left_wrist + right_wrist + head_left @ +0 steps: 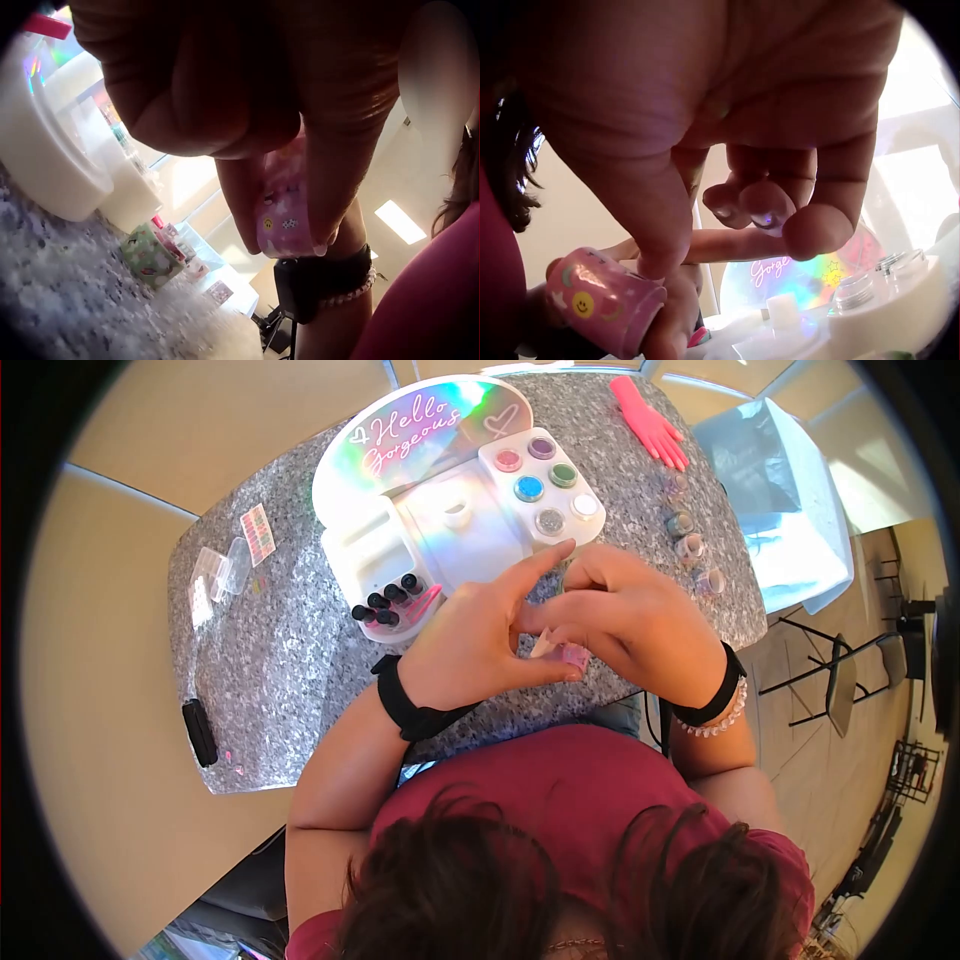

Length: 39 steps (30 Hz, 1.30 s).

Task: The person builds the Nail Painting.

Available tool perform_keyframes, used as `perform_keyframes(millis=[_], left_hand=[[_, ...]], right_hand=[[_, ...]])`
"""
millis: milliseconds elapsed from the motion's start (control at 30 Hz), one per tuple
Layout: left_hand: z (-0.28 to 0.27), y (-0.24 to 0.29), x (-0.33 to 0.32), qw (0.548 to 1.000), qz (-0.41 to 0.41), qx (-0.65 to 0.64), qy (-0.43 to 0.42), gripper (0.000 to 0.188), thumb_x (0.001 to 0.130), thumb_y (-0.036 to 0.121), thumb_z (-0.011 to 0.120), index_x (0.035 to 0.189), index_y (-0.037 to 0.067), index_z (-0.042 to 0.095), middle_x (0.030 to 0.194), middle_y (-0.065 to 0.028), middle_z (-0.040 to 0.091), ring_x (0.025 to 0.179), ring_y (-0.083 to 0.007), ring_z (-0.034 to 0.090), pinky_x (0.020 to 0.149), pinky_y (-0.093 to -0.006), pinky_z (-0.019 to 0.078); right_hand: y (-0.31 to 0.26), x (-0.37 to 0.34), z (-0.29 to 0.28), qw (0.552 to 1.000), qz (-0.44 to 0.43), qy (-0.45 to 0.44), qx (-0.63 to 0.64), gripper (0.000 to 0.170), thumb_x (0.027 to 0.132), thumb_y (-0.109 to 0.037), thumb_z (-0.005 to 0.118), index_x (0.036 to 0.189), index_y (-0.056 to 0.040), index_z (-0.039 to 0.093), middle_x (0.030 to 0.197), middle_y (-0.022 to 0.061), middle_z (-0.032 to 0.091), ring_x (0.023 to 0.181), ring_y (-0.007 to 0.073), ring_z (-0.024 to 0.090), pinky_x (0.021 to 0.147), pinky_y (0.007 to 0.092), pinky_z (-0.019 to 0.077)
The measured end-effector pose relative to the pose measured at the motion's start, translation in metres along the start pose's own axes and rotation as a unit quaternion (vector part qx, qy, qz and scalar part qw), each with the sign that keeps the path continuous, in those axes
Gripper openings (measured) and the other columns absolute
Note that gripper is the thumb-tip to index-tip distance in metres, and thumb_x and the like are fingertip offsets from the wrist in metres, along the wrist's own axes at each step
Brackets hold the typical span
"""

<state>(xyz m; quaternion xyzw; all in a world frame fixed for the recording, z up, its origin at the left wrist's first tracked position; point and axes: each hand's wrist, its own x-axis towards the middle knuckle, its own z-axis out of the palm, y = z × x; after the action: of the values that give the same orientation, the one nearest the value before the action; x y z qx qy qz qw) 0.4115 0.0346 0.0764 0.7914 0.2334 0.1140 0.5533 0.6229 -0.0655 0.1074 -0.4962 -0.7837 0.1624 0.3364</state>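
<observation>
A small pink roll of printed film (575, 654) with smiley faces is between my two hands, in front of the display stand (470, 510). My left hand (470, 635) pinches the roll (287, 217) between thumb and finger. Close against it, my right hand (640, 620) has curled fingers, and its thumb (664, 251) is at the edge of the roll (604, 304). A pale bit of film (543, 645) shows between the hands in the head view. The right index fingertip is hidden.
The stand bears black-capped polish bottles (388, 602) and jars of coloured glitter (529, 487). A pink practice hand (650, 425) and several small rolls (690, 547) lie at right. Clear plastic cases (222, 570), a sticker sheet (257, 535) and a black case (200, 732) lie left.
</observation>
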Motion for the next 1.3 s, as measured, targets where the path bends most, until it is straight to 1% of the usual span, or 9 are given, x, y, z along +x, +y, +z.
perform_keyframes(millis=[133,267,367,533,667,833,967,1067,1300], left_hand=[[-0.005,0.001,0.000,0.998,-0.012,-0.056,0.010,0.110,0.081,0.028,0.100,0.171,0.009,0.041,0.089,-0.0038,0.083,0.065,-0.0066,0.063,0.063,-0.0266,0.0508],[-0.009,-0.007,0.004,0.993,-0.017,-0.110,0.037,0.107,0.088,0.026,0.096,0.174,0.008,0.035,0.105,-0.0066,0.086,0.065,-0.0029,0.059,0.060,-0.0218,0.0459],[0.000,-0.015,0.009,0.939,0.054,-0.332,0.073,0.095,0.102,0.011,0.081,0.177,0.007,0.025,0.106,-0.0029,0.084,0.058,0.0023,0.041,0.053,-0.0188,0.0271],[0.005,-0.026,0.007,0.878,0.011,-0.477,-0.038,0.081,0.115,0.035,0.066,0.177,0.005,0.024,0.085,0.0058,0.066,0.056,0.0018,0.034,0.051,-0.0201,0.0242],[0.008,-0.019,0.008,0.877,0.007,-0.477,-0.058,0.075,0.116,0.036,0.064,0.175,0.004,0.029,0.097,0.0005,0.077,0.055,0.0021,0.033,0.051,-0.0186,0.0244],[0.001,-0.015,0.008,0.956,0.035,-0.274,0.102,0.058,0.117,0.036,0.058,0.164,0.004,0.043,0.124,-0.0145,0.083,0.054,0.0036,0.031,0.050,-0.0164,0.0260],[0.000,-0.022,0.008,0.953,0.065,-0.260,0.141,0.045,0.117,0.026,0.059,0.156,0.004,0.054,0.119,-0.0134,0.083,0.079,0.0008,0.061,0.072,-0.0178,0.0459],[0.000,-0.024,0.009,0.951,0.054,-0.267,0.145,0.038,0.117,0.020,0.059,0.151,0.004,0.059,0.117,-0.0118,0.084,0.103,-0.0052,0.069,0.093,-0.0244,0.0506],[0.000,-0.021,0.007,0.967,0.026,-0.219,0.130,0.036,0.117,0.019,0.058,0.149,0.004,0.060,0.114,-0.0107,0.083,0.113,-0.0099,0.072,0.104,-0.0303,0.0502]], right_hand=[[0.007,-0.007,-0.005,1.000,0.002,-0.023,-0.011,0.023,0.090,-0.001,0.077,0.107,-0.0161,0.078,0.102,0.0075,0.066,0.094,0.0320,0.067,0.080,0.0384,0.0550],[0.016,-0.017,-0.007,0.993,0.013,0.120,-0.002,0.018,0.092,0.000,0.077,0.107,-0.0116,0.076,0.118,0.0096,0.073,0.104,0.0328,0.071,0.088,0.0403,0.0575],[0.018,-0.017,0.000,0.986,-0.061,0.150,-0.028,0.019,0.092,0.000,0.080,0.108,-0.0085,0.075,0.127,0.0109,0.077,0.110,0.0318,0.073,0.092,0.0410,0.0597],[0.010,-0.012,0.021,0.971,-0.117,0.201,-0.056,0.032,0.081,-0.004,0.093,0.109,-0.0074,0.077,0.123,0.0120,0.082,0.108,0.0325,0.079,0.091,0.0411,0.0646],[0.025,-0.021,0.018,0.968,-0.146,0.187,-0.082,0.035,0.080,-0.001,0.093,0.111,-0.0064,0.078,0.124,0.0127,0.082,0.106,0.0330,0.080,0.090,0.0410,0.0647],[0.028,-0.030,0.008,0.978,0.115,0.171,0.018,0.025,0.087,0.007,0.085,0.110,-0.0042,0.081,0.114,0.0102,0.081,0.099,0.0217,0.081,0.081,0.0326,0.0689],[0.030,-0.035,0.007,0.981,0.169,0.097,0.022,0.019,0.091,0.006,0.083,0.108,-0.0030,0.081,0.107,0.0092,0.080,0.095,0.0190,0.080,0.078,0.0303,0.0693],[0.035,-0.034,0.009,0.983,0.165,0.075,0.011,0.015,0.093,0.005,0.082,0.106,-0.0022,0.081,0.110,0.0096,0.079,0.092,0.0202,0.080,0.078,0.0307,0.0692],[0.035,-0.031,0.013,0.981,0.190,0.045,-0.015,0.010,0.093,0.001,0.083,0.102,-0.0036,0.081,0.104,0.0112,0.075,0.085,0.0237,0.078,0.073,0.0352,0.0631]])
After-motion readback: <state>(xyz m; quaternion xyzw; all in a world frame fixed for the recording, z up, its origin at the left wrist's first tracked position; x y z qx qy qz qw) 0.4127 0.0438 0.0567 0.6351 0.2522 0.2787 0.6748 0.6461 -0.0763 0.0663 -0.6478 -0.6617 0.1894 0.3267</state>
